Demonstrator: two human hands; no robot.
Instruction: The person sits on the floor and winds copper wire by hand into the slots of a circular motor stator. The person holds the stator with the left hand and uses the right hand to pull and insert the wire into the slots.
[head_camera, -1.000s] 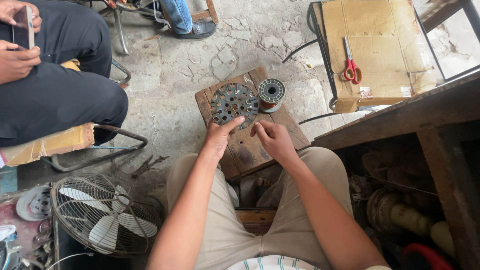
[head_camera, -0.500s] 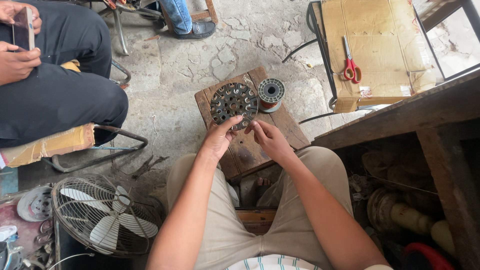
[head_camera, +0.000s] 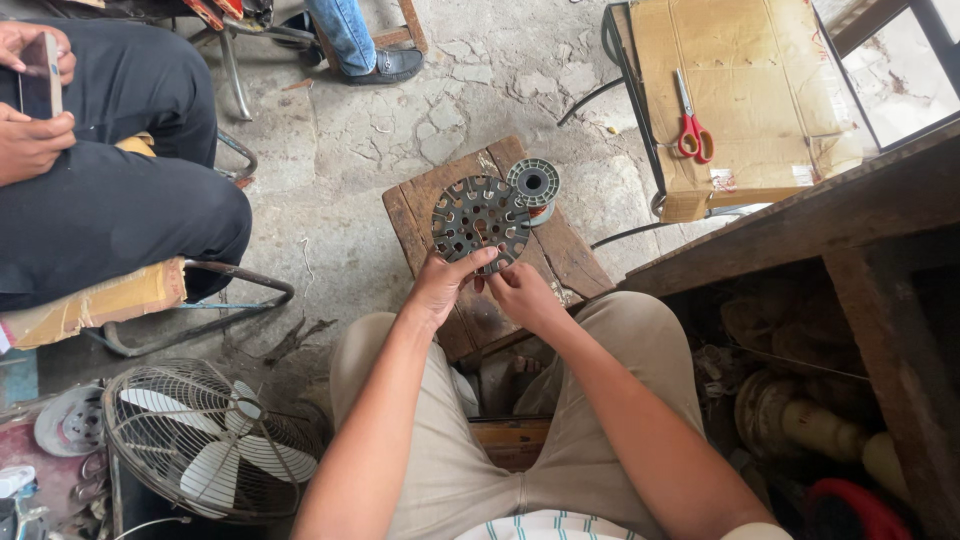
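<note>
A round dark metal motor core (head_camera: 478, 218) with slots around its rim lies on a small worn wooden stool (head_camera: 575, 262) between my knees. A spool of copper wire (head_camera: 533, 187) stands just behind it on the stool. My left hand (head_camera: 441, 285) grips the near edge of the core, thumb on top. My right hand (head_camera: 522, 293) is closed at the core's near right edge, fingertips pinched against it; whether it holds a wire there I cannot tell.
A seated person in dark trousers holds a phone (head_camera: 42, 75) at the far left. A table fan (head_camera: 205, 440) lies on the floor at lower left. Red scissors (head_camera: 691, 132) rest on cardboard over a chair (head_camera: 745, 95). A wooden bench (head_camera: 880, 260) stands at right.
Both hands have stayed at the near edge of the motor core, shifting only slightly; the left thumb now lies over the rim. The core and spool have not moved.
</note>
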